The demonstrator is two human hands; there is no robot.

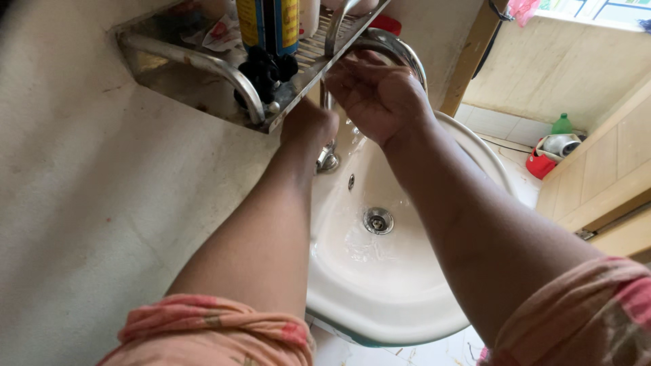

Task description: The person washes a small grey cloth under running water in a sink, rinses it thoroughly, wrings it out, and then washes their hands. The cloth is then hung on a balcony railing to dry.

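Observation:
A white wash basin [380, 318] hangs on a rough plastered wall, its bowl wet around the metal drain [378, 220]. My left hand [308, 125] is closed in a fist around the chrome tap [329, 160] at the back of the basin, partly tucked under the shelf. Just beside it, over the back of the bowl, my right hand [376, 95] is loosely cupped, fingers curled toward the tap. Nothing shows in its palm. Both forearms stretch over the basin, with pink patterned sleeves pushed up.
A steel wall shelf [196, 64] with a rail juts out right over the tap, carrying a yellow and blue bottle [268, 24] and other items. On the tiled floor stand a red tub [541, 165] and a green bottle [561, 124]. A wooden door [610, 169] is at right.

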